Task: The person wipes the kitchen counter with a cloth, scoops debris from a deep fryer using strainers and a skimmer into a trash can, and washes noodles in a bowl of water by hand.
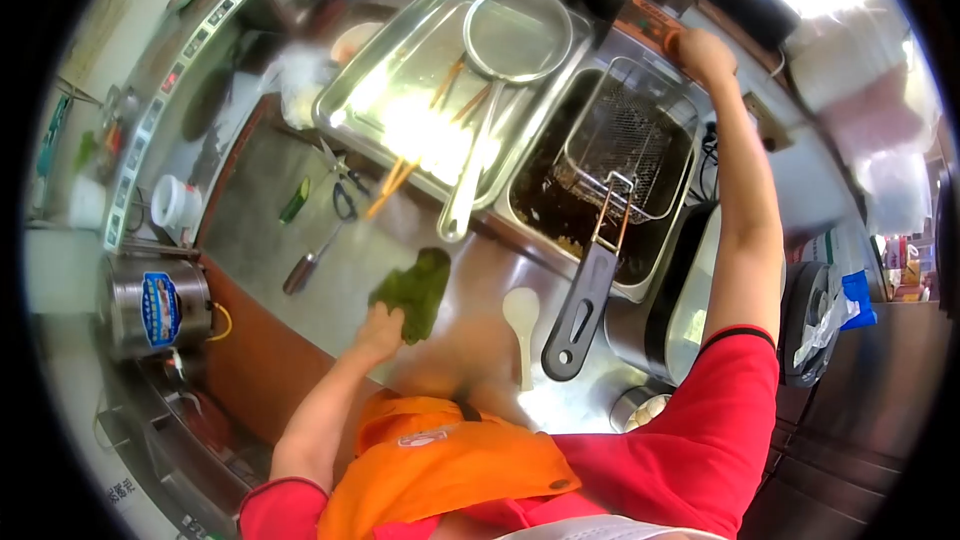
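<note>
My left hand is closed on the edge of a dark green cloth lying on the steel counter. My right hand reaches to the back of the deep fryer, its fingers curled at the end of the orange-labelled control box; what they grip there is hidden. A wire fry basket sits in the fryer over dark oil, its black handle pointing toward me. Between the cloth and that handle lies a white rice paddle.
Left of the fryer, a steel tray bears a round strainer and long wooden chopsticks. Scissors, a cucumber piece and a wooden-handled tool lie left. A steel pot stands far left.
</note>
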Tool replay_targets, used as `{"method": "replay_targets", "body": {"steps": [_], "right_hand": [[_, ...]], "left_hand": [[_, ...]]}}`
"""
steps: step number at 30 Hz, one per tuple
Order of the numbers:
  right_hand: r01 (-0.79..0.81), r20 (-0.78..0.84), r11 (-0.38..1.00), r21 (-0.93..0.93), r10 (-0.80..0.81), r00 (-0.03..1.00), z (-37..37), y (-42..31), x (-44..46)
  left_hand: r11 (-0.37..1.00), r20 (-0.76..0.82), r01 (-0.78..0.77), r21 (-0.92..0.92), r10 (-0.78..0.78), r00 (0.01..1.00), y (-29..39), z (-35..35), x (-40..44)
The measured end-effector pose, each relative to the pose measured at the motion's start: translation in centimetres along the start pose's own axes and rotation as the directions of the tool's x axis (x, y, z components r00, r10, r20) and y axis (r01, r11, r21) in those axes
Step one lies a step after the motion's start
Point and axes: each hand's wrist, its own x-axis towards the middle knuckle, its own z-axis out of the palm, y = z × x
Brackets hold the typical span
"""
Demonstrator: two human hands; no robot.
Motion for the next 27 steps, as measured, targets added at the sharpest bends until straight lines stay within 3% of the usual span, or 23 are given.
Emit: {"method": "replay_targets", "body": {"steps": [1, 2, 4, 6, 9, 10, 15, 16, 17, 19, 21, 22, 24, 25, 27], "right_hand": [[0.046, 0.06, 0.999, -0.009, -0.046, 0.997, 1.0, 0.7, 0.8], [0.193, 0.106, 0.979, -0.072, -0.185, 0.977, 1.7, 2.0, 1.2], [-0.007, 0.07, 0.947, 0.321, -0.016, 0.997, 0.8, 3.1, -0.2], [-0.195, 0.117, 0.723, 0.663, 0.157, 0.981, -3.4, 2.3, -4.1], [-0.122, 0.077, 0.412, 0.903, 0.124, 0.989, -6.8, 1.7, -10.2], [-0.09, 0.075, 0.428, 0.899, 0.053, 0.996, -9.5, 1.0, -13.0], [-0.154, 0.13, 0.2, 0.968, 0.126, 0.983, -14.5, -2.9, -27.1], [-0.194, 0.177, 0.07, 0.979, 0.194, 0.965, -13.4, -3.7, -30.3], [-0.201, 0.186, 0.045, 0.979, 0.229, 0.956, -13.2, -5.9, -33.4], [-0.288, 0.339, -0.332, 0.898, 0.105, 0.935, -10.2, -10.1, -39.0], [-0.434, 0.485, -0.308, 0.847, 0.112, 0.867, -9.2, -17.0, -42.0], [-0.438, 0.515, -0.4, 0.805, 0.106, 0.85, -8.8, -20.5, -42.6], [-0.389, 0.449, -0.364, 0.846, 0.095, 0.888, -9.0, -26.1, -41.5], [-0.314, 0.36, -0.249, 0.916, 0.173, 0.917, -9.9, -28.4, -39.8], [-0.152, 0.031, 0.303, 0.941, 0.369, 0.929, -12.0, -31.7, -35.5]], "left_hand": [[1.0, 0.0, -0.007, -0.002, 0.007, 1.0, -0.2, 0.2, -0.1], [1.0, 0.001, -0.004, -0.005, 0.004, 1.0, -0.3, 0.2, -0.1], [1.0, 0.009, -0.007, -0.012, 0.007, 1.0, -0.4, 0.1, 0.0], [0.998, -0.02, -0.061, -0.029, 0.06, 0.998, -0.4, 0.4, 0.1], [0.997, 0.0, -0.045, -0.058, 0.045, 0.999, -1.2, 0.9, 0.0], [0.997, 0.013, -0.045, -0.062, 0.046, 0.999, -1.1, 0.5, 0.2], [0.991, 0.004, -0.123, -0.047, 0.123, 0.992, -1.4, -0.7, -1.1], [0.986, -0.01, -0.16, -0.034, 0.16, 0.987, -2.0, -0.1, -0.6], [0.976, -0.071, -0.219, -0.015, 0.217, 0.974, -2.7, 0.5, -0.6], [0.958, -0.096, -0.287, -0.006, 0.285, 0.954, -3.4, 0.7, -0.4], [0.918, -0.137, -0.394, 0.041, 0.396, 0.908, -4.5, 0.8, -0.2], [0.915, -0.107, -0.401, 0.039, 0.402, 0.909, -5.0, 0.6, -0.2], [0.911, -0.061, -0.411, 0.035, 0.412, 0.909, -5.7, -0.5, 0.4], [0.879, -0.124, -0.474, 0.058, 0.477, 0.87, -6.6, -0.9, 0.7], [0.907, -0.157, -0.42, 0.038, 0.42, 0.894, -7.9, -2.4, 1.3]]}}
